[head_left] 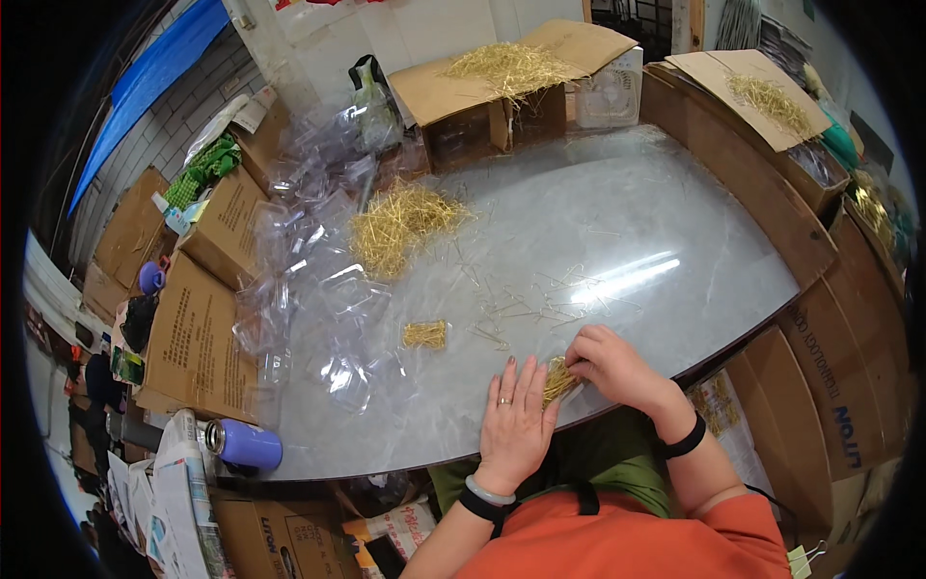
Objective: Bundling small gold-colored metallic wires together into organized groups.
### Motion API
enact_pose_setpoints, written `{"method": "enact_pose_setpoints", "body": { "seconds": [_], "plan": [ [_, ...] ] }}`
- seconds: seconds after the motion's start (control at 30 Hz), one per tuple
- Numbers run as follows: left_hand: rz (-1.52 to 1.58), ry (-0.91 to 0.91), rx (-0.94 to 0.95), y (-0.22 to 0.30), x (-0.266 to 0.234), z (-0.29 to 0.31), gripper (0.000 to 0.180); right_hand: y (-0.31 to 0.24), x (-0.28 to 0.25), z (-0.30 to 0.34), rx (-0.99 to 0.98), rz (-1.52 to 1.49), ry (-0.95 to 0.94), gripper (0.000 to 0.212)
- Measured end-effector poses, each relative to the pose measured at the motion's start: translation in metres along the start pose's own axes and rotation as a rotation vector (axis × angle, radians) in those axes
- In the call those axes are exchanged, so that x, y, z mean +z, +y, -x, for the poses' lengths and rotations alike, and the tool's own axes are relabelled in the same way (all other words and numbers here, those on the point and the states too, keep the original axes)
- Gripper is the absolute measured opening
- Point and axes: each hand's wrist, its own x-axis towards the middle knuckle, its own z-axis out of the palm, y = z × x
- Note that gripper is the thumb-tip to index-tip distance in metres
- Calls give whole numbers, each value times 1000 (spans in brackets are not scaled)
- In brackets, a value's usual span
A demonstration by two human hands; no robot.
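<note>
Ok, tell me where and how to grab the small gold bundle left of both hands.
From above, likely best pinch the small gold bundle around its middle, across the near and far sides, since it lies longer left to right.

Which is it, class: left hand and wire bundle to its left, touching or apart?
Apart: the head view shows grey tabletop between the left hand and wire bundle.
</note>
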Motion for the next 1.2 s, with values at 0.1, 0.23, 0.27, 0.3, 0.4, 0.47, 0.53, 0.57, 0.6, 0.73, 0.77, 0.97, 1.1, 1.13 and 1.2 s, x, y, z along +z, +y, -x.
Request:
{"method": "enact_pose_setpoints", "body": {
  "seconds": [0.1,0.23,0.27,0.3,0.4,0.47,0.53,0.57,0.6,0.73,0.77,0.97,1.1,1.13,1.2],
  "plan": [
    [4,4,-2,0,-1,1,56,6,-4,-2,-9,-149,-30,12],
    [-9,-8,-4,-1,0,1,57,1,-7,-4,-83,-88,72,12],
    [-4,-8,-5,0,0,0,57,-4,-5,-6,-144,10,141,11],
    [0,-7,-7,1,-1,0,57,-7,-4,-6,-206,109,209,11],
    [10,-2,-7,1,-2,-1,57,2,6,2,-253,244,206,8],
    [3,0,-7,1,-1,-2,56,1,9,9,-105,163,294,8],
    [1,0,-13,0,-1,0,56,-5,9,20,25,94,327,8],
    [0,0,-17,-1,-1,1,56,-11,8,27,81,66,320,9],
    [3,-1,-15,0,0,0,56,-14,8,33,140,42,317,10],
    [24,15,-11,1,-1,-1,54,-15,25,40,113,14,349,14],
    [30,20,-19,0,-1,-1,53,-13,27,37,99,18,356,14],
    [68,44,-23,0,-2,-1,49,-10,18,16,-156,251,420,15],
    [77,43,-31,0,-3,0,49,-2,15,17,-84,155,235,16],
    [79,53,-27,-1,-2,0,49,-4,16,18,-67,142,275,20],
    [84,66,-19,-2,0,1,50,-12,18,21,-27,116,355,28]
  ]
}}
